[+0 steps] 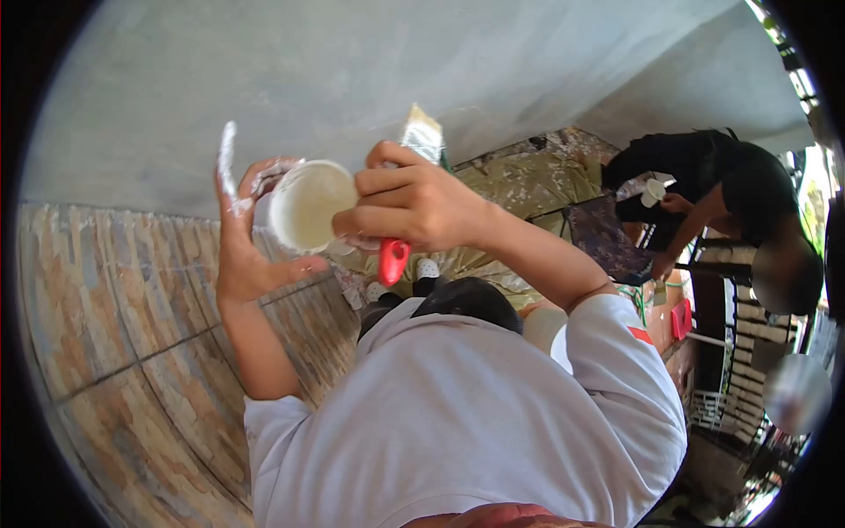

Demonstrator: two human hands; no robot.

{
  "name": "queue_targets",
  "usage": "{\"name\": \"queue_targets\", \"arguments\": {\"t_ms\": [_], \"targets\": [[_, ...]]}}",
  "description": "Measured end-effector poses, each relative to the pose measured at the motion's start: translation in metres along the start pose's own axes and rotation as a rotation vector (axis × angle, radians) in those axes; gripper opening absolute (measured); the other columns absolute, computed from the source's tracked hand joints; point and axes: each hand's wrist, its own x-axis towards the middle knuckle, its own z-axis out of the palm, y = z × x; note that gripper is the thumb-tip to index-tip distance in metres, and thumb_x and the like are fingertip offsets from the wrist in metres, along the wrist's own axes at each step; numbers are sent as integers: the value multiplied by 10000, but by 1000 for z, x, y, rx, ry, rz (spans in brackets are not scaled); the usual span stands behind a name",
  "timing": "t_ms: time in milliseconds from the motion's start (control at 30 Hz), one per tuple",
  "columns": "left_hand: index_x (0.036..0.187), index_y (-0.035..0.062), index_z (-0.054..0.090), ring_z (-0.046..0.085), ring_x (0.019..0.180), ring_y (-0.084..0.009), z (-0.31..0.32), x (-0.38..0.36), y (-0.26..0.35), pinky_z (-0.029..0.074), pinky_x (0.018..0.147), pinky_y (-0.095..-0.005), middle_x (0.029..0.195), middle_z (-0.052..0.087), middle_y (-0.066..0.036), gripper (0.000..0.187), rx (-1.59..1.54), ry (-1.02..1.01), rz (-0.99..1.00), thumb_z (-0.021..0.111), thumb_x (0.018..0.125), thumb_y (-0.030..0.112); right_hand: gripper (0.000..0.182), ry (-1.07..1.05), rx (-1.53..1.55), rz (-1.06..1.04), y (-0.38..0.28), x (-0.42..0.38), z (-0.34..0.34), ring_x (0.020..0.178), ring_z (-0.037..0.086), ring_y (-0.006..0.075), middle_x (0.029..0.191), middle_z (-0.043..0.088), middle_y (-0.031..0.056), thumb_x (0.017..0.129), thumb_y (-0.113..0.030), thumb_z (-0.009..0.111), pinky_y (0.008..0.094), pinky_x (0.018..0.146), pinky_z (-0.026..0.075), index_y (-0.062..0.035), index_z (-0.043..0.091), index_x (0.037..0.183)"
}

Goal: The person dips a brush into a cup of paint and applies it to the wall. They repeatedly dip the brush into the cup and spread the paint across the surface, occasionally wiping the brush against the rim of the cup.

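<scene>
My left hand [236, 255] is around a white cup [278, 218] of pale paint, tilted so its inside faces me. One finger of that hand points upward, coated in white paint, and another curls at the rim. In my right hand [409, 204] is a paintbrush [422, 139], its bristles up and its red handle [393, 261] sticking out below the fist. The right fingers overlap the cup's right rim in this view.
Ahead stands a grey wall [308, 79], with stone-patterned tiles [141, 299] at left. A paint-spotted drop cloth [528, 180] covers the floor. At right, another person [731, 167] in dark clothes bends over, holding a small white cup [653, 192].
</scene>
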Motion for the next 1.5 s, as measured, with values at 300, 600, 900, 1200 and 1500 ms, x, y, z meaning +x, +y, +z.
{"name": "queue_targets", "arguments": {"t_ms": [300,600,900,1200,1500], "targets": [[1095,9,693,608,876,-147,11,-29,3,457,813,-308,962,676,-33,426,260,361,51,871,805,265,353,-58,-15,174,6,-2,-6,716,561,192,770,584,-12,651,-128,821,359,770,427,-104,704,983],[887,33,714,569,696,-97,10,-32,-23,463,637,-274,771,654,-5,203,-298,357,-480,712,977,214,287,-180,-184,44,13,-7,1,794,578,164,735,636,-30,742,-172,772,349,782,449,-89,710,1010],[872,55,707,586,672,-112,-5,-37,-43,484,670,-295,769,639,8,224,-405,128,-746,718,956,263,272,-247,-202,-12,15,-21,15,817,591,147,742,624,-36,770,-174,751,331,791,448,-90,715,1027],[967,20,692,606,672,-104,6,-46,-48,498,663,-282,790,640,-2,202,-255,136,-686,643,997,214,214,-262,-112,162,15,-48,30,825,591,160,809,677,-38,829,-186,753,343,838,429,-114,712,1027],[1039,-68,637,631,671,-117,28,-69,-86,525,637,-297,823,681,-60,259,185,254,-721,632,957,178,172,-131,-102,601,28,-73,3,867,590,266,842,616,70,842,-132,790,391,799,441,-49,660,917]]}}
